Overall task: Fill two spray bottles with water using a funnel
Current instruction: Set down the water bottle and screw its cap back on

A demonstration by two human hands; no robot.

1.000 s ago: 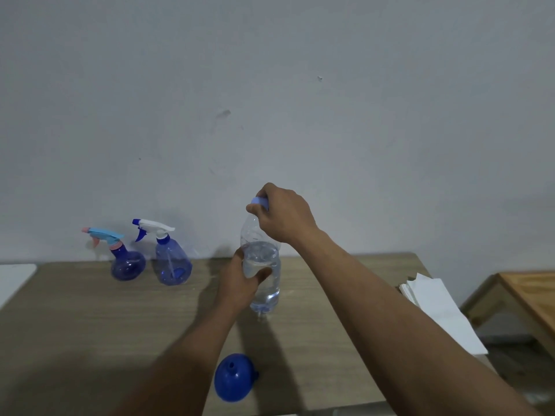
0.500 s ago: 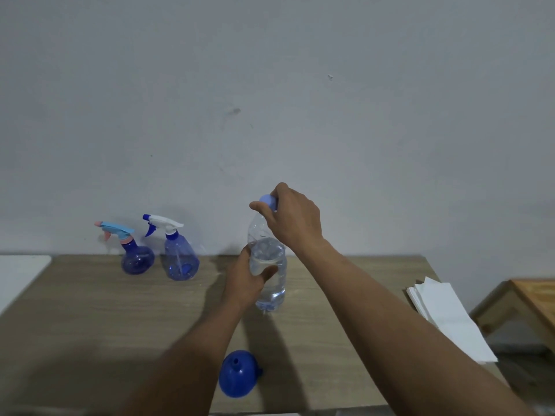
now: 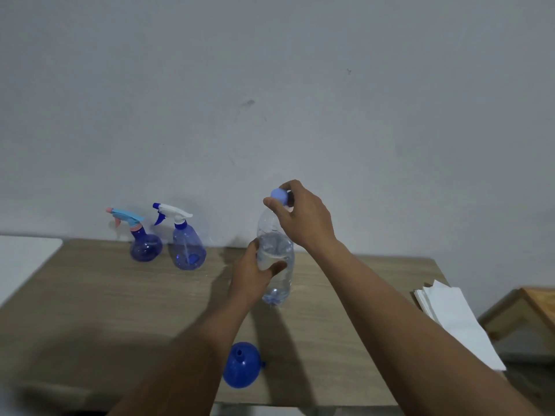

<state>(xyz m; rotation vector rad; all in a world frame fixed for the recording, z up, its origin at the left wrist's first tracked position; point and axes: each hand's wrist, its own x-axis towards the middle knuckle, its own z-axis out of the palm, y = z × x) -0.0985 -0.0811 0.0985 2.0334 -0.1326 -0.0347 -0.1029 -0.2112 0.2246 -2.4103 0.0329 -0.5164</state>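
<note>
A clear water bottle (image 3: 277, 283) stands upright on the wooden table (image 3: 105, 301), partly full. My left hand (image 3: 252, 274) grips its middle. My right hand (image 3: 303, 216) pinches its light blue cap (image 3: 277, 195) at the top; whether the cap is off the neck I cannot tell. Two blue spray bottles stand at the back left by the wall: a round one with a light blue and pink trigger (image 3: 144, 247) and a taller one with a white trigger (image 3: 187, 247). A blue funnel (image 3: 241, 364) lies on its side near the front edge, below my left forearm.
A stack of white paper sheets (image 3: 456, 322) lies at the table's right end. A white surface (image 3: 24, 259) adjoins the table on the left. A second wooden table (image 3: 537, 304) stands lower at the far right. A grey wall rises behind.
My right hand has turned on the cap, and the cap now shows more between thumb and fingers. The view has shifted slightly; bottle and left hand keep their place.
</note>
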